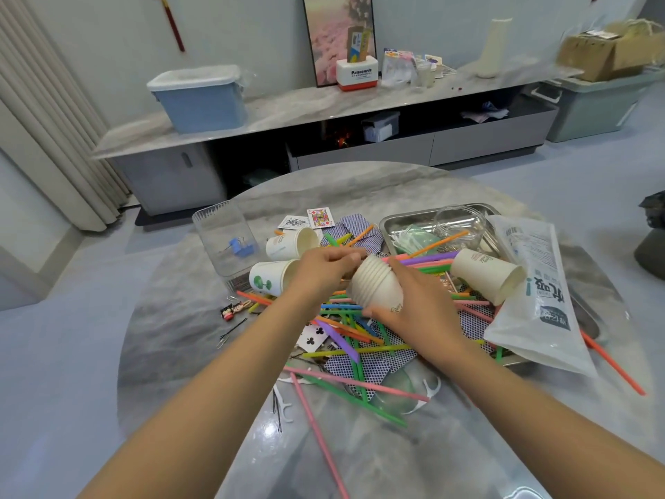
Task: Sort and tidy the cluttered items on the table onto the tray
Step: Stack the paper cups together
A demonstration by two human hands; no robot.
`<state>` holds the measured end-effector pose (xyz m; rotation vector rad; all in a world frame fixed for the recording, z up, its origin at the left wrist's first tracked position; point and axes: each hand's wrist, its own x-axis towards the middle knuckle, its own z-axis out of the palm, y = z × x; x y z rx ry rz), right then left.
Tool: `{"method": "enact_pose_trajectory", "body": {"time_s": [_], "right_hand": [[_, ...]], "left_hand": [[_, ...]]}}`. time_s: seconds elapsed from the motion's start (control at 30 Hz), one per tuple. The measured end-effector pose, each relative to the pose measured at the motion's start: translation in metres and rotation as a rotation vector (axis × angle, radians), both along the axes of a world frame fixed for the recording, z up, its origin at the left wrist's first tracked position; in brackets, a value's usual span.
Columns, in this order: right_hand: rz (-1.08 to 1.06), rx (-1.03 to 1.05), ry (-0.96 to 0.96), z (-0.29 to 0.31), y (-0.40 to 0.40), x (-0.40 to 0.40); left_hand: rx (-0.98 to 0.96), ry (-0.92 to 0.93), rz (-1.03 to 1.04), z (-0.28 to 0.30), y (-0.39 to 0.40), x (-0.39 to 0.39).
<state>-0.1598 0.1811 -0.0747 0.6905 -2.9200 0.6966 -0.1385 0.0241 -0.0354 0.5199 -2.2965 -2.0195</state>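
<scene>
Right hand (pixel 410 300) wraps the light, crushable nested paper cups (pixel 376 286), left hand (pixel 324 266) pinches the stack's rims; best gripped gently around the sides

Straws (pixel 345 320) and the bag (pixel 536 297) hide most playing cards (pixel 363 365) — the tray's (pixel 403 219) near rim too.

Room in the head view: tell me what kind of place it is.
Probably a home living room: a long low TV-style cabinet along the wall, a framed picture leaning on it, a curtain, and a round marble-look table.
</scene>
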Motion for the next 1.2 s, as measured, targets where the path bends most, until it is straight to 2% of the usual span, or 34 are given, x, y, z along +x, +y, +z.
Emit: {"method": "enact_pose_trajectory", "body": {"time_s": [0.03, 0.13, 0.2, 0.3, 0.47, 0.53, 0.63, 0.77, 0.9, 1.0, 1.2], "right_hand": [[0.003, 0.009, -0.001, -0.001, 0.000, 0.000], [0.007, 0.032, -0.017, -0.001, 0.001, 0.000], [0.021, 0.032, -0.023, -0.003, 0.001, 0.001], [0.054, 0.030, -0.040, -0.006, 0.000, 0.002], [0.084, 0.033, -0.048, -0.008, -0.001, 0.002], [0.082, 0.029, -0.045, -0.007, 0.000, 0.003], [0.076, 0.012, -0.035, -0.007, 0.000, 0.002], [0.072, -0.043, -0.024, -0.004, 0.003, -0.002], [0.126, -0.163, -0.043, -0.003, 0.005, -0.004], [0.141, -0.206, -0.041, -0.002, 0.003, -0.003], [0.123, -0.188, -0.058, -0.004, 0.007, -0.009]], "left_hand": [[-0.129, 0.034, 0.065, -0.002, -0.006, 0.000], [-0.766, -0.001, 0.275, -0.018, -0.029, -0.004], [-0.980, -0.096, 0.297, -0.032, -0.041, -0.003], [-1.048, -0.142, 0.269, -0.048, -0.051, -0.001], [-1.063, 0.045, 0.277, -0.047, -0.066, 0.005], [-1.021, 0.183, 0.315, -0.039, -0.065, 0.008], [-0.730, 0.316, 0.442, -0.023, -0.058, 0.008], [-0.291, 0.227, 0.521, -0.014, -0.050, 0.005], [0.154, -0.020, 0.438, -0.015, -0.045, 0.001], [0.203, -0.146, 0.301, -0.020, -0.033, -0.004], [0.066, -0.237, 0.077, -0.032, -0.014, -0.008]]}}
